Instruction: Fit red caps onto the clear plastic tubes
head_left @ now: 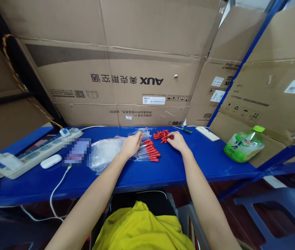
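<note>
My left hand [131, 144] rests on the blue table [178, 166] with its fingers curled on a clear tube [140, 139], beside a row of clear tubes with red caps [150, 152]. My right hand [176, 140] lies just right of a small heap of loose red caps [161, 135]; its fingertips pinch at the heap's edge, and what they hold is too small to see. A pile of clear plastic bags [104, 154] lies under and left of my left wrist.
A white power strip [36, 152] and a white earbud case [51, 161] lie at the left. A green bottle [243, 144] lies on its side at the right. A screwdriver [185, 130] and a white phone [207, 133] sit behind. Cardboard boxes [126, 80] wall the back.
</note>
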